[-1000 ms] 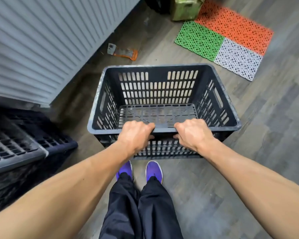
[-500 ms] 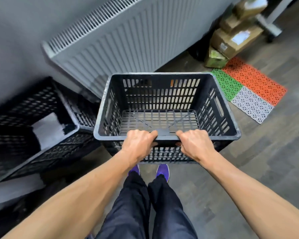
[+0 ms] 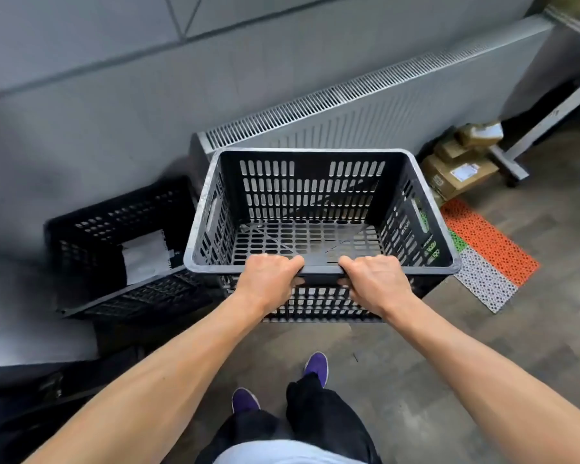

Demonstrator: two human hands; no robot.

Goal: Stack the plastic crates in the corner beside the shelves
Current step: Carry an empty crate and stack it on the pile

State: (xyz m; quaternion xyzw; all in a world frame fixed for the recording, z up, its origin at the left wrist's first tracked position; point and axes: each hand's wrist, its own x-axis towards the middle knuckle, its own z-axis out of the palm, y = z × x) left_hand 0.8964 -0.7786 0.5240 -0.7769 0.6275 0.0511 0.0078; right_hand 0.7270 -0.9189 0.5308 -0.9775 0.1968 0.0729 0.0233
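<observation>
I hold an empty dark grey slotted plastic crate (image 3: 312, 202) in the air in front of me, level and upright. My left hand (image 3: 268, 279) and my right hand (image 3: 375, 283) both grip its near rim, side by side. A second black crate (image 3: 114, 229) sits to the left against the grey wall, tilted, with a white sheet inside it. Its lower part is hidden by a dark surface at the left edge.
A white radiator (image 3: 365, 108) runs along the wall behind the held crate. Cardboard boxes (image 3: 462, 165) are piled at the right by a grey shelf leg (image 3: 549, 118). An orange, green and white floor mat (image 3: 486, 249) lies right of the crate. My purple shoes (image 3: 315, 366) stand on the wooden floor.
The crate has been lifted off the floor and carried up. My view has swung left and up, bringing the black crate, wall and shelf leg into sight. Both hands kept their grip.
</observation>
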